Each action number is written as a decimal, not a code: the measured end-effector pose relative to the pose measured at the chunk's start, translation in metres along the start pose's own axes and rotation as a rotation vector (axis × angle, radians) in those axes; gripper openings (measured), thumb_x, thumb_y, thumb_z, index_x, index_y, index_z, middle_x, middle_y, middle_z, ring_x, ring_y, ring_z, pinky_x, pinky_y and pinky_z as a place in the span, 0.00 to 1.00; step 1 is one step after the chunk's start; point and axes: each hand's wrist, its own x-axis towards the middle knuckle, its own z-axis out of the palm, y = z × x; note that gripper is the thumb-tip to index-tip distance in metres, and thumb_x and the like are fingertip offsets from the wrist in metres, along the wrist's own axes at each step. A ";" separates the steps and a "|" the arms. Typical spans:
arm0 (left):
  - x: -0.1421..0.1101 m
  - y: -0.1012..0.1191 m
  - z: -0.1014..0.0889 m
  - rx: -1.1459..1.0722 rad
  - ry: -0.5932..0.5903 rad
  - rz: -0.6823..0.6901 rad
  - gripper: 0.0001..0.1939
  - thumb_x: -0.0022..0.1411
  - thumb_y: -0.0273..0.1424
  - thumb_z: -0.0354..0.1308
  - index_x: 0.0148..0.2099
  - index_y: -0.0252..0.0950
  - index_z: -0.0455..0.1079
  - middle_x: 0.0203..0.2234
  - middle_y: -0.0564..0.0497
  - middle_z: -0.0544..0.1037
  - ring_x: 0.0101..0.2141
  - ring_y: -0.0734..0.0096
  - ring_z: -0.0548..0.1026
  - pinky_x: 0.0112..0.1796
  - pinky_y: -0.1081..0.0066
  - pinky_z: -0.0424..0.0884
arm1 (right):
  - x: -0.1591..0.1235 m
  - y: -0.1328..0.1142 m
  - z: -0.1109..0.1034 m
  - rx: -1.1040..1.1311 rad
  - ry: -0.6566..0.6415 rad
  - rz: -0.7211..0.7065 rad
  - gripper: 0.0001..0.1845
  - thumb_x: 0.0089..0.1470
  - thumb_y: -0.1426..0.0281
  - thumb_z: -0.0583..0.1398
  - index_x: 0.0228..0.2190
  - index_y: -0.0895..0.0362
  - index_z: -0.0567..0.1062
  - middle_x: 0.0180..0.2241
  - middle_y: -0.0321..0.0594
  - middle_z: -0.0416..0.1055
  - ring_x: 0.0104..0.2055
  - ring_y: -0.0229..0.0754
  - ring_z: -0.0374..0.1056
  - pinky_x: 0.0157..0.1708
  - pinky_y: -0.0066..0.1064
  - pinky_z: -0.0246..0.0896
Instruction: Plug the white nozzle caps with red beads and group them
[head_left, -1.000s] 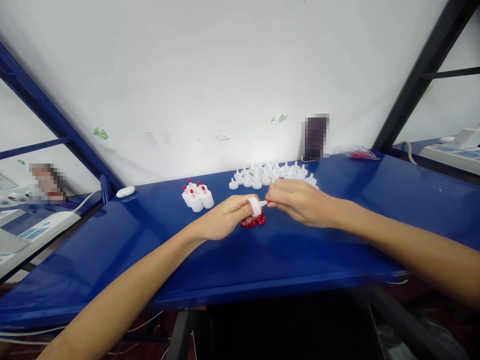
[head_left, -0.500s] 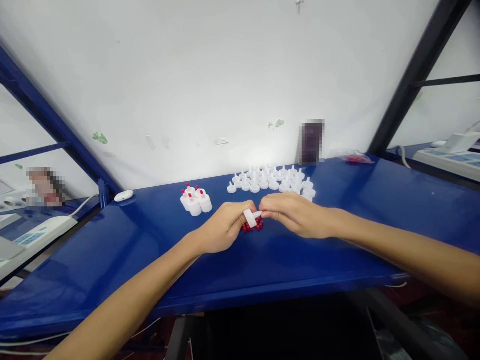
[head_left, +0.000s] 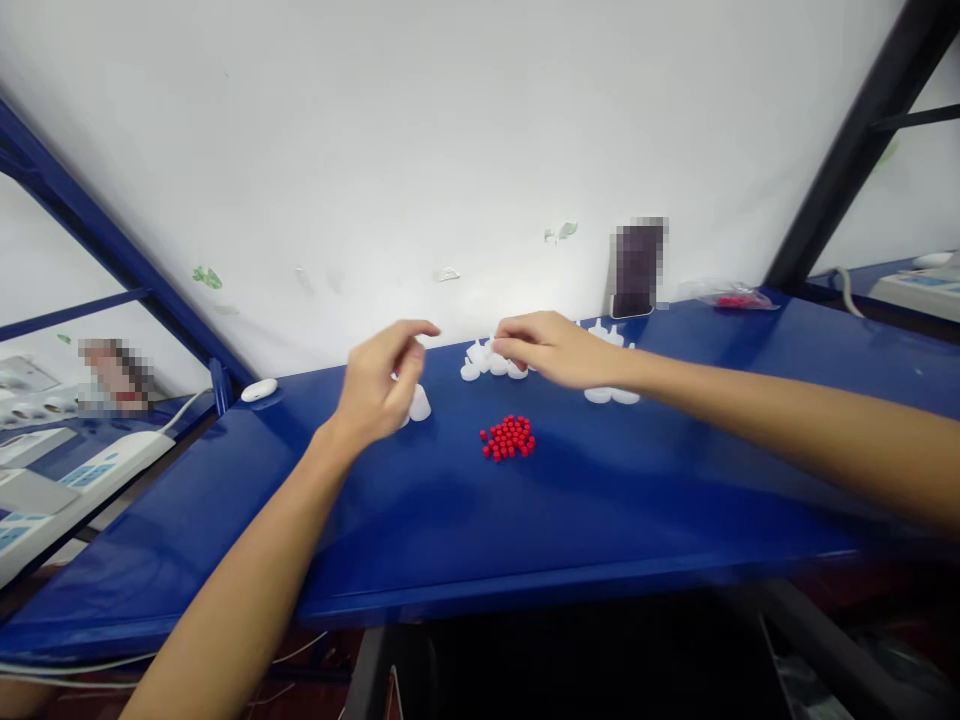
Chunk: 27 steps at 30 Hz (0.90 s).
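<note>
My left hand (head_left: 381, 385) is raised over the left side of the blue table, thumb and index finger apart, nothing seen between them. It partly hides the group of white nozzle pieces (head_left: 420, 404) standing there. Farther right, my right hand (head_left: 553, 346) reaches over the cluster of white nozzle caps (head_left: 471, 371), covering its middle. Its thumb and fingers are pinched together beside the caps; whether one is between them is hidden. A loose heap of small red caps (head_left: 509, 438) lies in front, between my two forearms, touched by neither hand.
At the back, a dark blurred-out device (head_left: 637, 268) leans against the wall. A clear plastic bag with red bits (head_left: 739, 298) lies to its right. A white oval case (head_left: 259, 390) rests near the left frame post. White power strips (head_left: 82, 480) are beyond the table's left edge.
My hands have parted from over the red caps. The left moved back and left to the white pieces there and opened; the right moved back to the white cluster. The red heap is uncovered.
</note>
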 end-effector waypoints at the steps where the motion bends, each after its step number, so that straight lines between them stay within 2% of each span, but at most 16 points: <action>1: 0.001 -0.004 -0.004 0.018 0.086 -0.015 0.13 0.68 0.27 0.48 0.45 0.35 0.74 0.21 0.56 0.70 0.22 0.75 0.65 0.28 0.72 0.64 | 0.009 0.000 0.001 -0.092 -0.060 -0.003 0.16 0.64 0.65 0.54 0.26 0.58 0.70 0.23 0.35 0.69 0.25 0.35 0.61 0.29 0.30 0.51; 4: 0.002 -0.014 -0.009 0.082 0.243 0.008 0.12 0.65 0.24 0.49 0.37 0.35 0.74 0.17 0.57 0.64 0.19 0.76 0.61 0.26 0.72 0.60 | 0.037 -0.001 0.014 -0.336 -0.241 -0.019 0.14 0.62 0.67 0.54 0.28 0.59 0.75 0.27 0.41 0.73 0.27 0.38 0.64 0.29 0.32 0.51; 8: -0.001 -0.026 -0.010 0.166 0.245 0.072 0.12 0.62 0.22 0.49 0.35 0.35 0.74 0.17 0.57 0.65 0.19 0.77 0.62 0.26 0.72 0.59 | 0.074 -0.004 0.040 -0.582 -0.424 0.041 0.16 0.59 0.66 0.56 0.37 0.62 0.80 0.36 0.52 0.78 0.36 0.47 0.71 0.31 0.34 0.54; 11: -0.003 -0.032 -0.013 0.231 0.198 0.099 0.11 0.61 0.22 0.49 0.36 0.35 0.73 0.19 0.56 0.69 0.19 0.77 0.64 0.26 0.72 0.60 | 0.097 -0.006 0.054 -0.581 -0.508 0.063 0.16 0.55 0.64 0.59 0.38 0.61 0.81 0.37 0.52 0.79 0.37 0.49 0.73 0.32 0.34 0.56; 14: -0.004 -0.035 -0.015 0.257 0.206 0.080 0.11 0.62 0.23 0.49 0.36 0.35 0.73 0.20 0.55 0.71 0.20 0.76 0.65 0.26 0.72 0.60 | 0.111 -0.010 0.061 -0.545 -0.566 0.073 0.15 0.54 0.64 0.60 0.39 0.60 0.81 0.38 0.50 0.80 0.36 0.47 0.73 0.32 0.34 0.58; 20: -0.002 -0.031 -0.017 0.270 0.241 0.091 0.11 0.62 0.22 0.48 0.36 0.35 0.73 0.22 0.54 0.74 0.21 0.75 0.68 0.27 0.72 0.62 | 0.125 -0.011 0.057 -0.449 -0.579 0.031 0.19 0.60 0.61 0.55 0.42 0.59 0.80 0.36 0.44 0.80 0.33 0.42 0.72 0.30 0.31 0.61; 23: -0.005 -0.021 -0.007 0.307 0.137 0.217 0.11 0.63 0.24 0.48 0.37 0.35 0.72 0.23 0.53 0.76 0.22 0.73 0.70 0.28 0.71 0.64 | 0.130 -0.001 0.050 -0.505 -0.512 0.054 0.19 0.60 0.65 0.54 0.44 0.61 0.80 0.36 0.48 0.80 0.35 0.44 0.74 0.33 0.33 0.63; 26: -0.009 -0.002 0.010 0.301 -0.109 0.394 0.12 0.64 0.25 0.48 0.38 0.35 0.73 0.25 0.52 0.77 0.24 0.71 0.72 0.29 0.69 0.66 | 0.130 0.009 0.046 -0.623 -0.443 0.112 0.18 0.54 0.67 0.60 0.45 0.62 0.80 0.42 0.53 0.80 0.41 0.52 0.75 0.38 0.38 0.64; 27: -0.011 0.004 0.015 0.289 -0.204 0.408 0.12 0.65 0.26 0.47 0.39 0.35 0.73 0.26 0.51 0.78 0.25 0.70 0.73 0.30 0.69 0.67 | 0.128 0.012 0.046 -0.657 -0.428 0.129 0.19 0.52 0.68 0.62 0.45 0.61 0.80 0.43 0.54 0.79 0.43 0.54 0.75 0.40 0.39 0.64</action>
